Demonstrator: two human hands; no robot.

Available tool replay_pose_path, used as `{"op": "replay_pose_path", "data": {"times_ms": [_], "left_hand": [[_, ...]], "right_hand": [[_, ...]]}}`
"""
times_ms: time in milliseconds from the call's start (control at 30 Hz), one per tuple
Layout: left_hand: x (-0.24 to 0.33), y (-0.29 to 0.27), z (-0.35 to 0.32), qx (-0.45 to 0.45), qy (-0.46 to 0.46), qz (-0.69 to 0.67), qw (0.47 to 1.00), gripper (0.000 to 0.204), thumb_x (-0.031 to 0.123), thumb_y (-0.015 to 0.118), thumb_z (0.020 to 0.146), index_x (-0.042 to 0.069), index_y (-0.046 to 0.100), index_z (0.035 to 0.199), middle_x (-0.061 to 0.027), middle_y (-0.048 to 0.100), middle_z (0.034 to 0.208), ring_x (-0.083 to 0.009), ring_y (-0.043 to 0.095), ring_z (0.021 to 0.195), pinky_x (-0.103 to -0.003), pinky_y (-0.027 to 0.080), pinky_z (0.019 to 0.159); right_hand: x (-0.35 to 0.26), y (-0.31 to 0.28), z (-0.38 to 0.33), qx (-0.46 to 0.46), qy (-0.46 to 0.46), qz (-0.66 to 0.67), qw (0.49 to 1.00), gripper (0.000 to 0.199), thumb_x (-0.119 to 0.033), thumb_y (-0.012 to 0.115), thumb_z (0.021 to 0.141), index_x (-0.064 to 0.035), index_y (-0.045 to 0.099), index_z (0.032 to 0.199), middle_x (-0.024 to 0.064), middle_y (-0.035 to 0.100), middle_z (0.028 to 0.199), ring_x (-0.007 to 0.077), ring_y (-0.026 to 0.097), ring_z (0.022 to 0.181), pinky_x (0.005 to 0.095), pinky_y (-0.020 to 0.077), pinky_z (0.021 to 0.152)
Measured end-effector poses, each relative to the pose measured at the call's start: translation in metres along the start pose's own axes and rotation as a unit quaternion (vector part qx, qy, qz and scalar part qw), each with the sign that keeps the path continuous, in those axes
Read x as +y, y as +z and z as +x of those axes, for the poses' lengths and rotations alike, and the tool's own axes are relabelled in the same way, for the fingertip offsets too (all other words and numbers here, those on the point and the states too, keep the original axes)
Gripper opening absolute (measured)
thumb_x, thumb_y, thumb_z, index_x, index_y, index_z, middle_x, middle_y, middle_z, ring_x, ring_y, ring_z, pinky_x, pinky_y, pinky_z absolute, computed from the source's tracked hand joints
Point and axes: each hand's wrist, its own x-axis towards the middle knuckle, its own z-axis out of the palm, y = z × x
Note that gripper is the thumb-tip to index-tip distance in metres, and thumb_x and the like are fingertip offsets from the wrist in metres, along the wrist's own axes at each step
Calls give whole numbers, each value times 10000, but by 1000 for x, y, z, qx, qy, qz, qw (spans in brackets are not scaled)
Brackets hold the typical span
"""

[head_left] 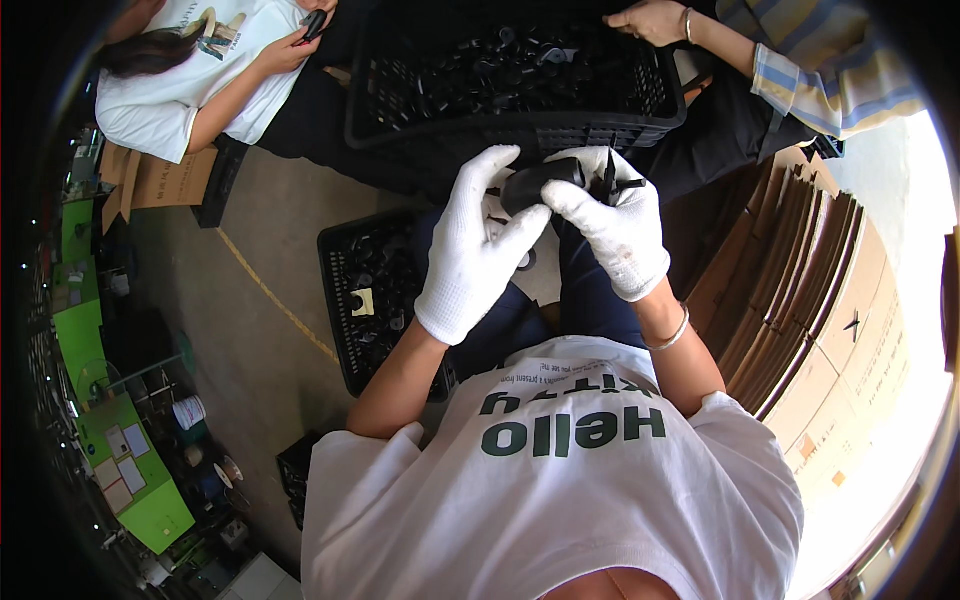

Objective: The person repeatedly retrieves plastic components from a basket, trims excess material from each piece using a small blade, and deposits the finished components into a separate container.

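- The person's left hand, in a white knit glove, wraps its fingers around the left end of a small black moulded plastic part held over the lap, just in front of the near wall of a large black slotted plastic crate.
- The right hand, gloved the same way, is closed over the right end of the same part, where a thin black prong or tool tip sticks out beside the fingers; which of the two it is cannot be told.
- The part looks light and stiff, a hard shell that should not give under a firm pinch; its smooth dark surface may slide a little against knit gloves, so the rounded body is the safer place to hold, not the thin protruding bit, which seems the likeliest to bend or snap.
- The large crate holds a heap of similar black pieces, and a second, smaller black crate stands on the floor by the person's left knee.
- Two other people sit across the large crate, one with a bare hand on its far rim.
- Flattened brown cardboard sheets stand stacked at the right.
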Motion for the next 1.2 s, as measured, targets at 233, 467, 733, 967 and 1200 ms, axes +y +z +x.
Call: {"op": "replay_pose_path", "data": {"times_ms": [233, 467, 733, 967, 1200], "left_hand": [[-14, 8, -2, -20, 40, 105, 993, 374, 79, 568, 850, 39, 438, 1199, -73, 545, 1019, -105, 551, 788, -237, 476, 703], [-11, 11, -2, -14, 73, 149, 986, 378, 74, 612, 817, 22, 445, 1153, -130, 517, 1034, -225, 593, 853, -298, 496, 690], [-19, 11, 13, -42, 71, 127, 988, 325, 45, 559, 828, 17, 431, 1126, -111, 512, 967, -208, 596, 811, -282, 480, 660], [-61, 8, 53, -45, -175, -265, 947, 188, 144, 490, 915, 31, 478, 1065, -136, 582, 863, -275, 641, 772, -377, 558, 652], [-73, 2, 147, 55, -224, -567, 791, 117, 84, 502, 906, 3, 498, 990, -199, 535, 1035, -372, 548, 955, -479, 518, 846]], "right_hand": [[7, 5, -4, -30, -50, -60, 997, 290, -138, 760, 745, -15, 609, 960, -10, 592, 781, 42, 518, 697, 195, 439, 634], [-2, 0, -6, -59, 9, 39, 997, 262, -184, 727, 789, -9, 604, 940, 5, 590, 780, 53, 521, 718, 203, 439, 650], [-11, -3, 6, -60, 74, 46, 994, 191, -195, 635, 864, -10, 604, 901, 2, 581, 738, 48, 508, 663, 193, 415, 596], [14, -17, 23, 78, 66, 18, 995, 278, -277, 475, 957, -28, 589, 908, -56, 426, 566, 20, 319, 433, 185, 240, 405], [60, -42, 3, -30, 178, -5, 984, 213, -232, 566, 915, -33, 589, 840, -53, 504, 651, 32, 422, 576, 196, 358, 530]]}}
